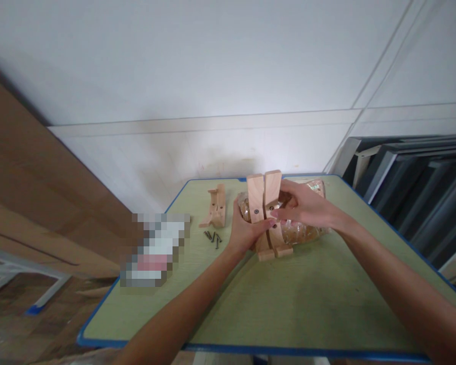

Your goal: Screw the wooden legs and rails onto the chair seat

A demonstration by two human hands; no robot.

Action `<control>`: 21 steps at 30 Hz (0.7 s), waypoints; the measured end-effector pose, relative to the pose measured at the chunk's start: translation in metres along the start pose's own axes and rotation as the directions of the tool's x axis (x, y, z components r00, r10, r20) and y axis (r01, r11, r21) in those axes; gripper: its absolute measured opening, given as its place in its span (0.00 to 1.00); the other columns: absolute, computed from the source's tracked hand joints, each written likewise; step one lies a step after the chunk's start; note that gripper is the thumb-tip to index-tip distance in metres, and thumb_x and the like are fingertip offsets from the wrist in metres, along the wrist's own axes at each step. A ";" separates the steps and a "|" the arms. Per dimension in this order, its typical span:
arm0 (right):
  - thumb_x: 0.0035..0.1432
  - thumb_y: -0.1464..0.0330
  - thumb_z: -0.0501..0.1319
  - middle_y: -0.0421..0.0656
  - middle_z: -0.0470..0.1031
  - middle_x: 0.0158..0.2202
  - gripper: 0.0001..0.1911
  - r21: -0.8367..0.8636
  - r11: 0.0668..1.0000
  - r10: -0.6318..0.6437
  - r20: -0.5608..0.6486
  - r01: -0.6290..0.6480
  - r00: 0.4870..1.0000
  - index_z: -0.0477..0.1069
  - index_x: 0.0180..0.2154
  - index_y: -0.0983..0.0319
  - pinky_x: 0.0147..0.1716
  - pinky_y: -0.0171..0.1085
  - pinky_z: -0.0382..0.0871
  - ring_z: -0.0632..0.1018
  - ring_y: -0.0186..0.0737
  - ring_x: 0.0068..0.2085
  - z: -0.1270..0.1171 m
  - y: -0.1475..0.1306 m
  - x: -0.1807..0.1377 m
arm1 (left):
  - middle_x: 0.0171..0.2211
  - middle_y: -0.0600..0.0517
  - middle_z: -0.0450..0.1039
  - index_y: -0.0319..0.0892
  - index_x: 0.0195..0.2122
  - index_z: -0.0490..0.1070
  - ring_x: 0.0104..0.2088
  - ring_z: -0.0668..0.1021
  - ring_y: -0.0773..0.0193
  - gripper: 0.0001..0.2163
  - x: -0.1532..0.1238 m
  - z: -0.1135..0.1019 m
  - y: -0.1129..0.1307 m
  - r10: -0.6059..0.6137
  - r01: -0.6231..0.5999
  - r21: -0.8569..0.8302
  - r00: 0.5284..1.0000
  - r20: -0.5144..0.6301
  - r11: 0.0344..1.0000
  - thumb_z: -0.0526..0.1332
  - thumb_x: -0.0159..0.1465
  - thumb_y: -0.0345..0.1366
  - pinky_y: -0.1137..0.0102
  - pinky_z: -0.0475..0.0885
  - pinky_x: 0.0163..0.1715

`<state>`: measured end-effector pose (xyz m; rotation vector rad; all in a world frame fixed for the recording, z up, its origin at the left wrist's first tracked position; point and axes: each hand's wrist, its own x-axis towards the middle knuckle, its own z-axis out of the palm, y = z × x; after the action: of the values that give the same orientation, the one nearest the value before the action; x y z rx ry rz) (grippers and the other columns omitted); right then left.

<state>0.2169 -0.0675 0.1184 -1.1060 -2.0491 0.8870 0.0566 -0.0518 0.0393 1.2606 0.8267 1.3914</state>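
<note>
Two pale wooden bracket pieces (265, 203) stand upright side by side near the middle of a green table (296, 299), each with a dark screw hole. My left hand (245, 230) wraps around their left side, fingers closed. My right hand (307, 205) grips them from the right, fingers pressed against the wood. Behind the pieces lies a clear plastic bag (307, 230) with brownish contents.
Another wooden bracket piece (215, 207) lies at the table's far left, with several dark screws (213, 236) in front of it. A blurred-out object (155, 251) sits at the left edge. Dark frames (414, 182) lean at the right; a wooden panel (34, 203) stands left.
</note>
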 end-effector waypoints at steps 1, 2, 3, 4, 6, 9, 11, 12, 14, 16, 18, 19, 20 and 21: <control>0.51 0.72 0.60 0.43 0.72 0.34 0.17 0.007 1.000 -0.007 0.009 0.007 1.000 0.67 0.45 0.62 0.20 0.30 0.68 0.75 0.31 0.24 0.000 0.000 0.000 | 0.43 0.45 0.72 0.42 0.51 0.54 0.42 0.76 0.54 0.40 0.000 0.000 0.000 -0.010 0.010 -0.007 1.000 0.003 1.000 0.73 0.38 0.34 0.58 0.71 0.42; 0.51 0.72 0.60 0.43 0.72 0.33 0.17 0.007 1.000 -0.010 0.008 0.010 1.000 0.68 0.45 0.62 0.20 0.30 0.68 0.75 0.31 0.24 0.000 0.001 0.001 | 0.43 0.45 0.72 0.42 0.51 0.55 0.42 0.76 0.54 0.40 0.001 0.000 0.000 -0.023 0.023 -0.013 1.000 0.007 1.000 0.73 0.37 0.34 0.58 0.71 0.42; 0.51 0.71 0.60 0.42 0.72 0.33 0.17 -0.001 1.000 -0.011 0.006 0.011 1.000 0.68 0.45 0.62 0.20 0.30 0.68 0.75 0.31 0.24 0.000 0.002 0.001 | 0.42 0.45 0.72 0.42 0.51 0.55 0.42 0.76 0.53 0.39 0.001 0.000 0.000 -0.037 0.037 -0.015 0.999 0.010 0.999 0.73 0.37 0.34 0.57 0.72 0.41; 0.50 0.71 0.60 0.42 0.73 0.33 0.17 -0.015 1.000 -0.013 0.002 0.013 1.000 0.68 0.45 0.63 0.20 0.30 0.69 0.75 0.31 0.24 0.000 0.004 0.001 | 0.42 0.45 0.72 0.42 0.51 0.55 0.42 0.77 0.53 0.39 0.001 0.000 0.000 -0.047 0.047 -0.013 0.999 0.009 0.999 0.73 0.37 0.34 0.57 0.72 0.41; 0.49 0.70 0.62 0.43 0.73 0.34 0.19 -0.040 0.999 -0.021 0.000 0.021 1.000 0.68 0.45 0.63 0.21 0.29 0.69 0.75 0.31 0.25 -0.001 0.007 0.002 | 0.42 0.45 0.72 0.43 0.50 0.55 0.43 0.76 0.52 0.39 0.001 0.000 0.001 -0.052 0.052 0.001 0.999 0.000 0.999 0.73 0.37 0.34 0.57 0.72 0.41; 0.49 0.69 0.62 0.44 0.73 0.37 0.20 -0.019 1.000 -0.011 0.025 0.012 1.000 0.68 0.47 0.63 0.22 0.30 0.70 0.75 0.31 0.25 -0.003 0.010 0.002 | 0.44 0.44 0.71 0.43 0.50 0.55 0.44 0.75 0.52 0.39 -0.001 0.000 0.003 -0.046 0.047 0.010 0.999 -0.009 0.999 0.73 0.37 0.34 0.58 0.72 0.42; 0.50 0.69 0.61 0.45 0.71 0.38 0.20 0.008 1.000 -0.001 0.041 0.000 0.999 0.68 0.47 0.63 0.22 0.31 0.71 0.75 0.32 0.26 -0.003 0.009 0.002 | 0.45 0.43 0.71 0.43 0.50 0.55 0.45 0.75 0.52 0.39 -0.001 0.000 0.003 -0.042 0.042 -0.002 0.999 -0.006 0.999 0.73 0.38 0.34 0.58 0.72 0.42; 0.50 0.70 0.61 0.45 0.71 0.39 0.19 0.014 1.000 0.000 0.039 0.000 0.999 0.68 0.46 0.63 0.22 0.31 0.71 0.76 0.32 0.26 -0.003 0.008 0.002 | 0.46 0.43 0.70 0.43 0.50 0.55 0.45 0.75 0.52 0.39 -0.001 0.001 0.003 -0.035 0.035 -0.010 0.999 0.000 0.999 0.73 0.38 0.34 0.58 0.72 0.42; 0.51 0.70 0.60 0.46 0.71 0.40 0.17 0.011 1.000 -0.005 0.026 0.004 1.000 0.70 0.44 0.64 0.21 0.31 0.70 0.75 0.31 0.26 -0.002 0.006 0.002 | 0.47 0.43 0.70 0.42 0.49 0.55 0.45 0.75 0.53 0.38 -0.001 0.001 0.003 -0.012 0.013 -0.021 1.000 0.015 1.000 0.72 0.39 0.34 0.58 0.71 0.43; 0.50 0.70 0.60 0.47 0.70 0.41 0.15 0.010 1.000 -0.008 0.013 0.008 1.000 0.71 0.42 0.65 0.21 0.31 0.70 0.75 0.31 0.26 -0.001 0.005 0.002 | 0.47 0.43 0.69 0.42 0.49 0.54 0.44 0.75 0.54 0.37 -0.001 0.001 0.003 0.009 -0.008 -0.024 1.000 0.020 1.000 0.72 0.39 0.33 0.57 0.71 0.44; 0.50 0.70 0.60 0.47 0.70 0.41 0.14 0.023 1.000 -0.010 0.013 0.009 1.000 0.71 0.42 0.65 0.22 0.32 0.71 0.75 0.32 0.27 -0.001 0.004 0.002 | 0.47 0.43 0.69 0.42 0.49 0.54 0.44 0.75 0.54 0.37 -0.001 0.001 0.002 0.013 -0.013 -0.027 1.000 0.014 1.000 0.72 0.39 0.33 0.57 0.71 0.44; 0.50 0.70 0.60 0.47 0.70 0.41 0.14 0.033 0.999 -0.009 0.015 0.008 1.000 0.71 0.42 0.65 0.23 0.33 0.72 0.75 0.32 0.27 0.000 0.005 0.002 | 0.47 0.43 0.69 0.42 0.49 0.54 0.44 0.75 0.54 0.37 -0.001 0.001 0.002 0.011 -0.011 -0.031 1.000 0.013 0.999 0.72 0.39 0.33 0.57 0.71 0.44; 0.50 0.70 0.60 0.47 0.70 0.40 0.14 0.039 0.999 -0.009 0.013 0.008 1.000 0.71 0.42 0.65 0.23 0.33 0.72 0.75 0.33 0.27 0.000 0.005 0.003 | 0.47 0.43 0.68 0.42 0.49 0.54 0.45 0.75 0.53 0.37 -0.001 0.001 0.002 0.009 -0.008 -0.038 1.000 0.016 0.999 0.72 0.39 0.33 0.57 0.71 0.44; 0.50 0.70 0.60 0.47 0.70 0.39 0.14 0.041 0.999 -0.010 0.011 0.009 1.000 0.71 0.42 0.65 0.23 0.33 0.72 0.76 0.33 0.28 0.000 0.006 0.003 | 0.47 0.43 0.68 0.42 0.49 0.54 0.45 0.75 0.53 0.37 -0.001 0.001 0.002 0.006 -0.005 -0.044 1.000 0.018 0.999 0.72 0.39 0.33 0.57 0.71 0.44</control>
<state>0.2181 -0.0625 0.1146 -1.0711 -2.0348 0.9284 0.0567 -0.0528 0.0408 1.2410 0.7771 1.3930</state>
